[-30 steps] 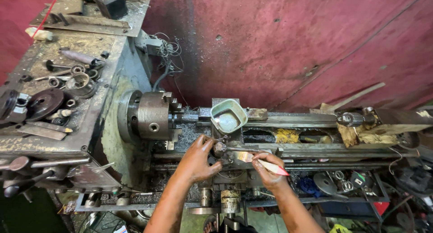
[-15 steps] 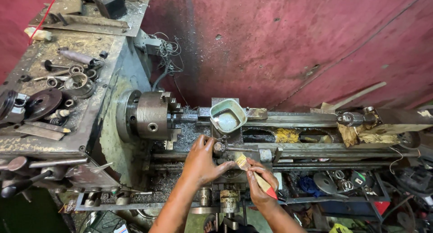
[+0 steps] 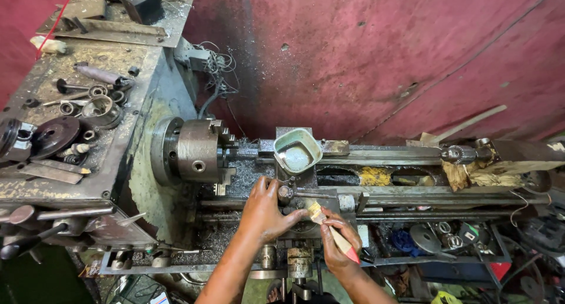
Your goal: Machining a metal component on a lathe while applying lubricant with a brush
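Note:
I look down on an old grey metal lathe with a steel chuck at left. My left hand rests on the tool post of the carriage, fingers curled around the metal there. My right hand grips a small brush with a wooden handle and red end; its pale bristles touch the carriage just right of my left hand. A square green-rimmed tray sits on the carriage behind both hands.
The headstock top carries loose rings, bolts, a dark disc and flat bars. Rags and a drill chuck lie on the bed at right. Metal chips cover the bed; parts and clutter fill the shelf below. A red wall stands behind.
My right hand has drawn the brush leftward and closer to my left hand, then tilted it so the red end points down-right. My left hand stayed on the tool post.

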